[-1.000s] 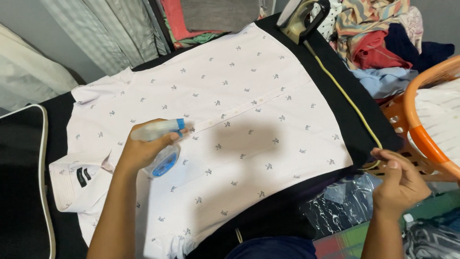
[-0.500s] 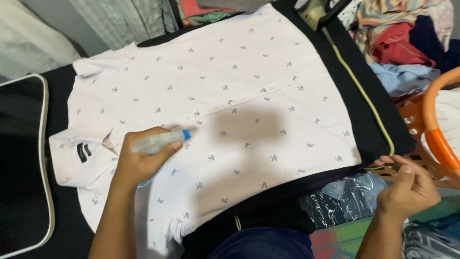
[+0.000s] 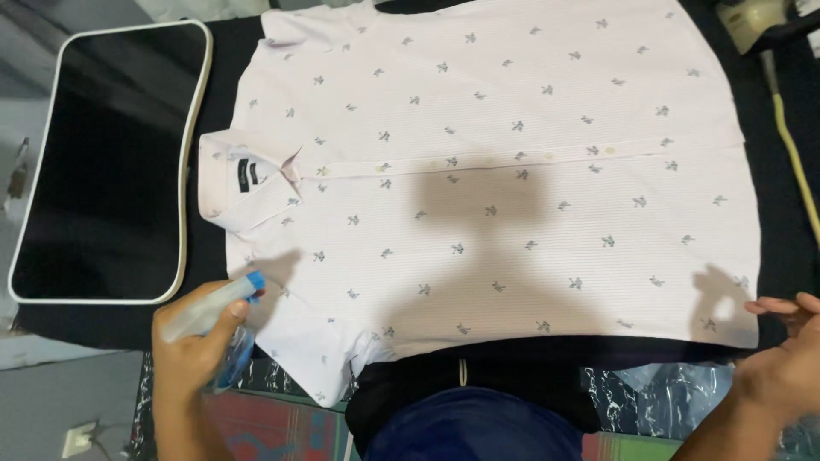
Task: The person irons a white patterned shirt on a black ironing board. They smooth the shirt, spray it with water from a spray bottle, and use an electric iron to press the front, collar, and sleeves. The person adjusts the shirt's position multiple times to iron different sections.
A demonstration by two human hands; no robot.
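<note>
Shirt [image 3: 512,171], pale pink with a small dark print, lies buttoned and face up across a black ironing board [image 3: 769,213], collar toward the board's white-rimmed end [image 3: 111,162] and hem toward the opposite end. Since the earlier frames the view has swung from a slanted look to one nearly square above the shirt, which now fills most of it; the laundry pile and orange basket seen beside the board a second ago have dropped out of sight. The shirt itself has not shifted on the board and looks just as flat. The left hand [image 3: 192,346] has drawn back from over the shirt's front to its near sleeve, off the collar end, its grip clenched around a clear spray bottle [image 3: 209,312] with a blue nozzle pointing at the fabric. The right hand [image 3: 781,358], at the shirt's near hem corner, has its grip released, fingers spread and resting at the cloth's edge. A pale iron [image 3: 752,21] shows partly at the far hem corner, beside a yellow cord [image 3: 790,145] running along the board.
</note>
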